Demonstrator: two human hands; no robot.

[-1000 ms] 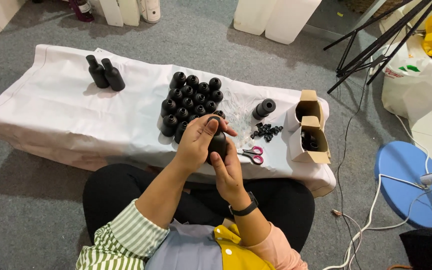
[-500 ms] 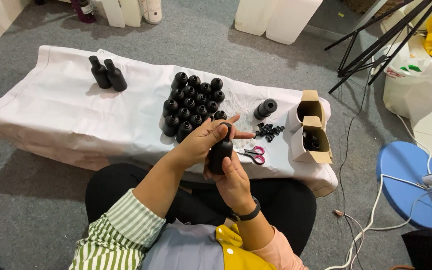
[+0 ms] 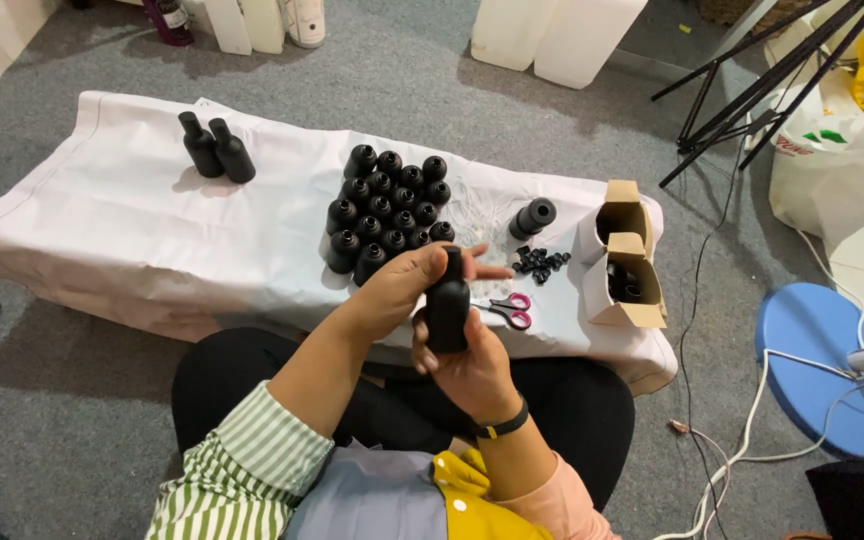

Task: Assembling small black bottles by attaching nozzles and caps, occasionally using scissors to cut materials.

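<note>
both hands (image 3: 452,320) grasp one black bottle (image 3: 448,305) above the table's near edge (image 3: 252,325), fingers clenched.

Matte black bottle (image 3: 448,312), upright in my right hand (image 3: 467,368) above my lap, just off table edge; my left hand (image 3: 414,283) fingers at its neck/top.

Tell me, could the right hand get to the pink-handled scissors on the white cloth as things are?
Probably yes, but not freely. The scissors lie in the open just past the right hand, with nothing between them. That hand, though, is wrapped around the black bottle, while the left hand grips its top, so it would need to let go first.
</note>
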